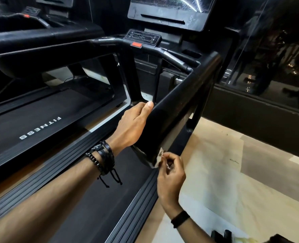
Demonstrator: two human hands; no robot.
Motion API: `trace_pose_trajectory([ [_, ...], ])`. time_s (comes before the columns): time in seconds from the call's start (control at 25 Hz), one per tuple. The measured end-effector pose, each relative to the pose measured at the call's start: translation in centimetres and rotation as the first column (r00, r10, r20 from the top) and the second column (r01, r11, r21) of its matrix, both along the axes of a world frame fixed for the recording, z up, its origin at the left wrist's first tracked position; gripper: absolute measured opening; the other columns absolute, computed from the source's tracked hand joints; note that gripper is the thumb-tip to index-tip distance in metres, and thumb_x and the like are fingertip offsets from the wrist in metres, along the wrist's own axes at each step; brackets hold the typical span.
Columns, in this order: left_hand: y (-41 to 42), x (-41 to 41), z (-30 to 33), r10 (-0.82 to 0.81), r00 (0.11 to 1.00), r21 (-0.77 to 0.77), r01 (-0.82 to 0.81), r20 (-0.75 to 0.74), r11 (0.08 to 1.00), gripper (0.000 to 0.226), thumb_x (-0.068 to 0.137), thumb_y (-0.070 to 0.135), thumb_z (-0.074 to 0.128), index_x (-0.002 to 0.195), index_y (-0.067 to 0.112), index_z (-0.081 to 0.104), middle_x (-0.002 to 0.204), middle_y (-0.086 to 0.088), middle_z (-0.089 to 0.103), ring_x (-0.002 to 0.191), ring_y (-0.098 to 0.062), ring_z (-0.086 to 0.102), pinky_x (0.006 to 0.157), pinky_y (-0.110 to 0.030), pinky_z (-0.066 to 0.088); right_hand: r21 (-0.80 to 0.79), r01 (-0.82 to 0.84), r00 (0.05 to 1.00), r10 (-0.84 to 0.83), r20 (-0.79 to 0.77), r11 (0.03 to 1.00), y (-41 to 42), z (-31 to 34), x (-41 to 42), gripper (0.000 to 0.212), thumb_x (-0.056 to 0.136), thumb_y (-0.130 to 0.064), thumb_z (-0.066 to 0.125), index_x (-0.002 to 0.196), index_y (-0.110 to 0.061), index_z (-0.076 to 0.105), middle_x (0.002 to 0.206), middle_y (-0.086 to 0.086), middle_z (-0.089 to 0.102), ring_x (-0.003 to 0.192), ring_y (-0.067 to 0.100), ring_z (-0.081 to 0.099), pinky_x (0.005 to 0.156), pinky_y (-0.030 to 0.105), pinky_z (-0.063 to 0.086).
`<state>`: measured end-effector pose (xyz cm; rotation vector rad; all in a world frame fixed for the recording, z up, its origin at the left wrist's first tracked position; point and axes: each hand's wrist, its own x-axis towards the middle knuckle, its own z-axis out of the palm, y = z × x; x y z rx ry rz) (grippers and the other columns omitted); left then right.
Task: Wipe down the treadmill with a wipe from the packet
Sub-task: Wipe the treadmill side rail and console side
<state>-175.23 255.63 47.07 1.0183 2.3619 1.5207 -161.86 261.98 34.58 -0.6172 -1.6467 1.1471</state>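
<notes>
Here your left hand (133, 125) grips the treadmill's side rail (176, 102) mid-frame, while your right hand (169, 174) pinches a crumpled wipe (160, 157) against the rail's lower end. At left, the neighbouring belt (31, 123) reads "FITNESS".

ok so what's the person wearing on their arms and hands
Both forearms are bare, with no sleeves or gloves. The left wrist carries stacked black bracelets: a beaded strand and braided bands with dangling cords. The right wrist has a plain black band.

Matt black plastic treadmill handrail (178, 102)
</notes>
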Motion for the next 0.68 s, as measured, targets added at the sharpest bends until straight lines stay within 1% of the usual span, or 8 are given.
trace_pose_trajectory([
  [0.08, 0.0, 0.0, 0.1, -0.005, 1.000, -0.005, 0.005, -0.002, 1.000, 0.083, 0.083, 0.081, 0.022, 0.111, 0.015, 0.064, 0.114, -0.005, 0.068, 0.107, -0.021, 0.061, 0.099, -0.048, 0.048, -0.058, 0.037, 0.999, -0.036, 0.015, 0.998, 1.4, -0.8, -0.8, 0.037, 0.088, 0.007, 0.068, 0.086, -0.029, 0.062, 0.087, 0.010, 0.065, 0.078, 0.003, 0.062, 0.071, 0.021, 0.052],
  [0.16, 0.0, 0.1, 0.2, -0.009, 1.000, -0.012, 0.009, -0.005, 1.000, 0.088, 0.081, 0.082, 0.022, 0.114, 0.011, 0.063, 0.116, -0.008, 0.067, 0.109, -0.023, 0.060, 0.099, -0.048, 0.048, -0.139, 0.127, 0.991, -0.120, 0.061, 0.982, 5.0, -0.2, -3.2, 0.024, 0.091, -0.006, 0.071, 0.083, -0.028, 0.064, 0.084, 0.010, 0.067, 0.072, 0.010, 0.062, 0.068, 0.039, 0.054],
  [0.24, -0.1, 0.1, 0.1, -0.008, 1.000, -0.006, 0.008, -0.004, 1.000, 0.088, 0.081, 0.081, 0.022, 0.114, 0.010, 0.063, 0.116, -0.009, 0.067, 0.109, -0.024, 0.060, 0.100, -0.048, 0.048, -0.138, 0.156, 0.987, -0.149, 0.060, 0.978, 7.7, 2.0, -4.7, 0.015, 0.091, -0.007, 0.070, 0.084, -0.020, 0.066, 0.086, 0.010, 0.068, 0.070, 0.007, 0.060, 0.066, 0.035, 0.051],
  [0.32, 0.0, 0.1, 0.0, -0.013, 1.000, 0.000, 0.013, 0.007, 1.000, 0.082, 0.085, 0.080, 0.026, 0.113, 0.013, 0.064, 0.114, -0.008, 0.068, 0.107, -0.023, 0.061, 0.098, -0.048, 0.049, -0.020, 0.128, 0.992, -0.128, 0.016, 0.992, 7.4, 3.4, -4.7, 0.020, 0.089, 0.003, 0.067, 0.088, -0.017, 0.067, 0.092, 0.007, 0.066, 0.079, 0.004, 0.062, 0.070, 0.025, 0.052],
  [0.44, 0.1, -0.4, -0.3, -0.006, 1.000, 0.003, 0.006, 0.011, 1.000, 0.051, 0.100, 0.064, 0.036, 0.113, 0.024, 0.065, 0.106, 0.008, 0.068, 0.103, -0.010, 0.062, 0.096, -0.044, 0.050, 0.088, 0.017, 1.000, -0.018, 0.020, 0.996, 4.6, 1.0, -2.4, 0.024, 0.089, 0.006, 0.067, 0.093, -0.018, 0.066, 0.095, 0.002, 0.063, 0.088, 0.012, 0.064, 0.078, 0.024, 0.053],
  [0.48, 0.1, -0.5, -0.3, -0.006, 1.000, 0.002, 0.006, 0.007, 1.000, 0.044, 0.102, 0.059, 0.038, 0.115, 0.026, 0.064, 0.106, 0.012, 0.066, 0.103, -0.006, 0.061, 0.097, -0.041, 0.050, 0.070, -0.004, 0.999, 0.001, 0.039, 0.998, 4.0, -0.1, -1.7, 0.027, 0.089, 0.005, 0.067, 0.092, -0.022, 0.065, 0.093, 0.002, 0.063, 0.087, 0.015, 0.064, 0.077, 0.027, 0.053],
  [0.6, 0.2, -0.6, -0.5, -0.015, 1.000, 0.001, 0.015, 0.001, 1.000, 0.037, 0.103, 0.054, 0.042, 0.116, 0.027, 0.064, 0.107, 0.014, 0.065, 0.104, -0.004, 0.059, 0.092, -0.034, 0.048, -0.068, 0.090, 0.994, -0.085, 0.070, 0.994, 6.2, -1.0, -3.5, 0.031, 0.090, -0.005, 0.071, 0.082, -0.033, 0.061, 0.086, 0.007, 0.066, 0.077, 0.017, 0.063, 0.069, 0.036, 0.051],
  [0.68, 0.1, -0.7, -0.6, -0.016, 1.000, -0.001, 0.016, -0.004, 1.000, 0.036, 0.103, 0.053, 0.043, 0.116, 0.027, 0.064, 0.104, 0.014, 0.065, 0.100, -0.003, 0.060, 0.087, -0.029, 0.046, -0.145, 0.155, 0.987, -0.145, 0.075, 0.977, 8.9, 0.7, -5.4, 0.019, 0.091, -0.011, 0.071, 0.081, -0.025, 0.064, 0.085, 0.011, 0.068, 0.072, 0.017, 0.062, 0.067, 0.034, 0.049],
])
